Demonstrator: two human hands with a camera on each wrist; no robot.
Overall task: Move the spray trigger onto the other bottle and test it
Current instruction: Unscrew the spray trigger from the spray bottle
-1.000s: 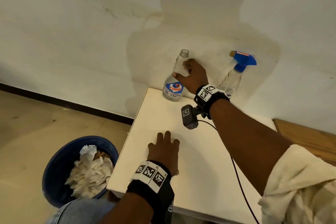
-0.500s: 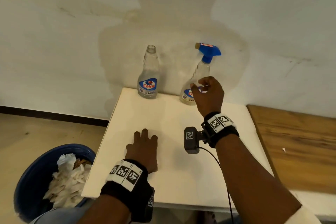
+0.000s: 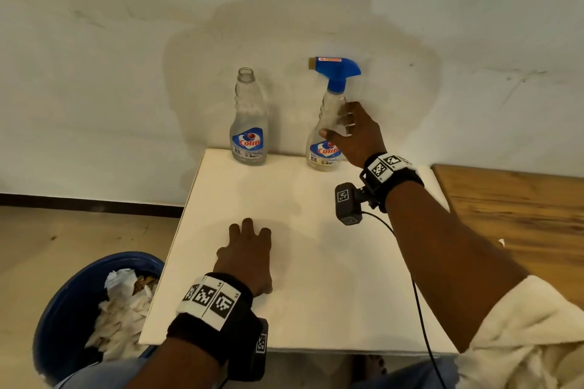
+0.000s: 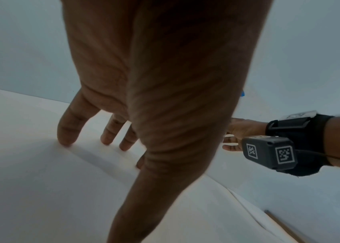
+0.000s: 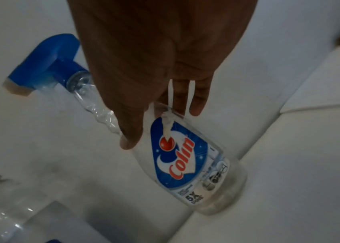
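Two clear Colin bottles stand at the far edge of the white table (image 3: 316, 278), against the wall. The left bottle (image 3: 249, 123) has a bare open neck. The right bottle (image 3: 323, 153) carries the blue spray trigger (image 3: 336, 68), nozzle pointing left. My right hand (image 3: 352, 131) holds this bottle at its waist, thumb across the front and fingers round the back. The right wrist view shows the same hold on the bottle (image 5: 187, 164) below the trigger (image 5: 48, 60). My left hand (image 3: 246, 249) lies flat on the table, holding nothing, its fingers (image 4: 67, 131) pressing on the top.
A blue bin (image 3: 63, 325) with crumpled paper sits on the floor left of the table. A wooden surface (image 3: 512, 215) adjoins the table's right side. The wall stands directly behind both bottles. A black cable (image 3: 420, 309) hangs from my right wrist.
My right hand let go of the open bottle, moved right, and now holds the bottle with the trigger. The left hand stayed flat on the table.
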